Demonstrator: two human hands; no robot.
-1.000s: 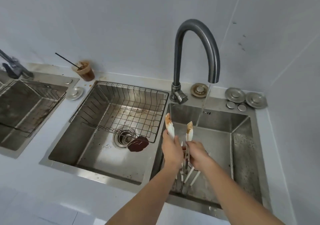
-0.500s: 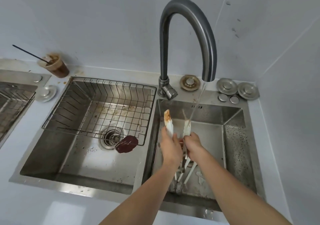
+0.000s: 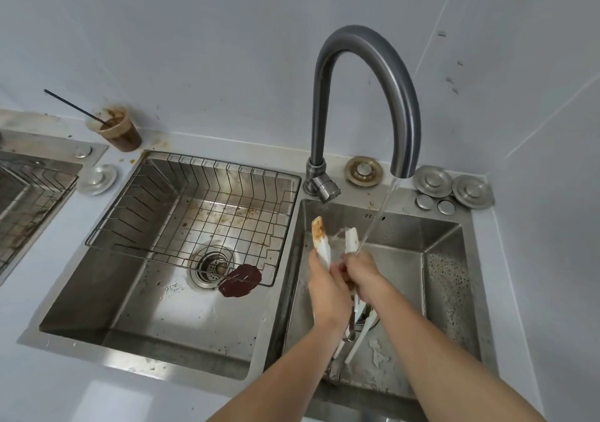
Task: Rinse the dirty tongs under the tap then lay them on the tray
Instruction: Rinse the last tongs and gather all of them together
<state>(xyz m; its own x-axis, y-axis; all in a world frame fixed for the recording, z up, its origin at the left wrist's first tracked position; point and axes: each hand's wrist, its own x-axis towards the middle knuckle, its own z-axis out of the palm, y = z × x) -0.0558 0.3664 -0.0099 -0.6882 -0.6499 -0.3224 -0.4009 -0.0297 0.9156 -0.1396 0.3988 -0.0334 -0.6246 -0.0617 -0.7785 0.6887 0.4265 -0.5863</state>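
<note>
White-tipped tongs [image 3: 321,240] stand tips-up over the right sink basin [image 3: 402,259]. The left tip is smeared brown; the right tip [image 3: 351,240] sits in the water stream and looks cleaner. My left hand [image 3: 324,285] grips the left arm of the tongs. My right hand [image 3: 363,272] holds the right arm just below its tip. The dark curved tap [image 3: 367,97] runs water that hits the right tip and my right hand. The tongs' metal handle end hangs below my wrists, partly hidden. No tray shows, unless it is the wire rack.
A wire rack [image 3: 194,207] sits across the left basin, with a drain [image 3: 212,264] and a dark brown blot [image 3: 240,280] below it. A dirty cup with a straw [image 3: 118,131] stands at the back wall. Metal drain caps [image 3: 451,184] lie behind the right basin. Another sink is at far left.
The right tip of the tongs has come into the water stream and lost its brown smear. Both hands keep their hold. The view has shifted slightly.
</note>
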